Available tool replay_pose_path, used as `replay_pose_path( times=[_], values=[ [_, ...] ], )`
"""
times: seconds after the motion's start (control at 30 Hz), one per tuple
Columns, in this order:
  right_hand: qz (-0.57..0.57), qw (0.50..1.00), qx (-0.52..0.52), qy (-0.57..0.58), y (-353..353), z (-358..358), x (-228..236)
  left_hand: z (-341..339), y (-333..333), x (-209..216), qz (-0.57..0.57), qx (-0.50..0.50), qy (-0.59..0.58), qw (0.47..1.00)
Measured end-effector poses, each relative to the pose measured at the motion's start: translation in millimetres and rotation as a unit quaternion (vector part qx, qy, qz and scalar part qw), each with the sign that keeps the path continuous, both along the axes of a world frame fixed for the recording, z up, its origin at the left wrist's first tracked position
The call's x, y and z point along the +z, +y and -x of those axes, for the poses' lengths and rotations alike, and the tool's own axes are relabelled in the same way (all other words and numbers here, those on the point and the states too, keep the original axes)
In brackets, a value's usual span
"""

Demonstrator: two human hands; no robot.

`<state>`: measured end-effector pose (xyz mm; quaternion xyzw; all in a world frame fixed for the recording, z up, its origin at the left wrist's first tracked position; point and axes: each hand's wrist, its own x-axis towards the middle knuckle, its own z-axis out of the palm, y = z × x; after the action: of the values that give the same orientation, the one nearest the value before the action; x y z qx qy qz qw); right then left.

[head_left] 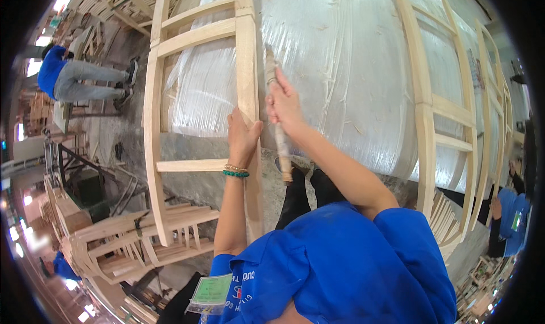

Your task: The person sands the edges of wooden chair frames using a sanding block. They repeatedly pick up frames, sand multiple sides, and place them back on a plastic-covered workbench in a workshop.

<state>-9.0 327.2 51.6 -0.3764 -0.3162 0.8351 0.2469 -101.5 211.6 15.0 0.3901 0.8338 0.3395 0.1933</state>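
Observation:
A pale wooden frame [247, 57] with long side rails and several crosspieces stands in front of me, left of centre. Low on its right rail, my left hand [244, 135] is closed round the wood, some fingers hidden by it; bead bracelets circle that wrist. Just right of the same rail, my right hand [286, 105] grips a long, narrow stick [282, 148] that looks wrapped in light material. The stick runs nearly parallel to the rail, its upper end slightly blurred. Whether it touches the rail I cannot tell.
A large stack wrapped in clear film [352, 85] lies behind the frame. More wooden frames [423, 119] stand at the right. Assembled wooden pieces [142, 241] lie at the lower left. One person [79, 74] bends over a bench at far left; another [514, 216] is at the right edge.

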Motion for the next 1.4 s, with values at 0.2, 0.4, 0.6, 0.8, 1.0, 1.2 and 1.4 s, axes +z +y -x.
replay_pose_path(
  times=[0.2,0.4,0.6,0.8,1.0,1.2,1.4],
  values=[
    [-0.031,0.982,0.171,-0.072,5,-54,34,7,-36,15,0.019,-0.009,0.028,0.999],
    [0.021,0.985,0.158,-0.059,-28,-54,22,3,-33,20,0.024,0.016,-0.005,1.000],
    [0.073,0.989,0.123,-0.024,-41,-46,23,8,-36,12,0.011,-0.005,0.002,1.000],
    [0.132,0.990,0.042,0.028,-65,-26,21,5,-35,13,-0.001,-0.016,-0.021,1.000],
    [0.085,0.996,-0.004,0.031,-73,-3,11,7,-38,8,0.015,-0.002,-0.008,1.000],
    [-0.012,1.000,0.016,0.003,-24,1,3,8,-37,12,0.008,-0.045,-0.016,0.999],
    [-0.185,0.948,0.230,-0.122,22,-84,35,48,-99,15,0.038,-0.056,0.000,0.998]
  ],
)
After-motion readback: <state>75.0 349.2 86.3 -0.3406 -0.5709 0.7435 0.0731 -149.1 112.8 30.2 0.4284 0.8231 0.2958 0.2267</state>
